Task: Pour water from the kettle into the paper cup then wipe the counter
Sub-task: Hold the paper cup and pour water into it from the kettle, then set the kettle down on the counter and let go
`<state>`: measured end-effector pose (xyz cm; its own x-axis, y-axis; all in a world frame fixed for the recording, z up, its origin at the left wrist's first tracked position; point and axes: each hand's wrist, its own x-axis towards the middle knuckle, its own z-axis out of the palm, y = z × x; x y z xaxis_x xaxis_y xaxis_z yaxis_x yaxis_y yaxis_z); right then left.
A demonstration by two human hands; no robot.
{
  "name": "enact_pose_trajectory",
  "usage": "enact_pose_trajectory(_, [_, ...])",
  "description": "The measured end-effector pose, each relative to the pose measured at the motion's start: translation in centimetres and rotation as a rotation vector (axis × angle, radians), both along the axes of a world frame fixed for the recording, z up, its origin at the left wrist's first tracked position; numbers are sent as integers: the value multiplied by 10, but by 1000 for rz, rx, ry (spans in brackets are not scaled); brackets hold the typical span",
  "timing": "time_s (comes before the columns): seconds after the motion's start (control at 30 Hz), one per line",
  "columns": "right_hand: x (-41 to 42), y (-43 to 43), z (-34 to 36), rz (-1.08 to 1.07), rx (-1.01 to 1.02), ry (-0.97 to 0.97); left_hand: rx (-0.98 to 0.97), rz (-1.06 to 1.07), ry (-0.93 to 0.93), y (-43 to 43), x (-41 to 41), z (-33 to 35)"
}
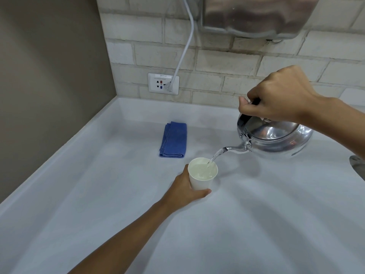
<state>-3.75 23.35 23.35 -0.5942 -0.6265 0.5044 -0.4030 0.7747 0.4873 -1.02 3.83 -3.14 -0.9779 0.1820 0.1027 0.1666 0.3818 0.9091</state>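
A shiny metal kettle [276, 138] hangs tilted above the white counter [237, 224], its spout pointing left and down. My right hand [276, 97] is closed around the kettle's dark handle. A thin stream of water [216, 156] falls from the spout into a white paper cup [202, 175], which holds water close to its rim. My left hand [187, 191] wraps the cup's left side and base as it stands on the counter. A folded blue cloth [173, 139] lies on the counter behind the cup, untouched.
A tiled wall rises behind the counter with a wall socket [163, 83] and a white cable [185, 42] plugged in. A metal appliance [256, 14] hangs on the wall above. A brown wall closes the left side. A metal edge [358, 165] shows at the far right.
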Motion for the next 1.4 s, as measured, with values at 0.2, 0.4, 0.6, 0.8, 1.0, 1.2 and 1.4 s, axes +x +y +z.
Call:
enact_pose_trajectory(0.2, [-4,5,-16,-9,-109,-67,10,-12,6,0,0,0])
enact_pose_trajectory(0.4, [-13,12,-38,-52,-275,-125,3,1,4,-1,0,1])
enact_pose_trajectory(0.6, [-41,23,-50,-159,-482,-230,-7,7,-7,0,0,1])
enact_pose_trajectory(0.8, [-82,29,-59,-308,-672,-311,-14,2,-9,0,-1,1])
enact_pose_trajectory(1.0, [-120,27,-73,-368,-821,-358,-33,13,-15,0,-1,1])
enact_pose_trajectory(1.2, [-148,23,-87,-410,-828,-366,-35,9,-26,1,-1,0])
enact_pose_trajectory(1.4, [-166,21,-99,-443,-821,-382,-16,-2,-46,1,-1,1])
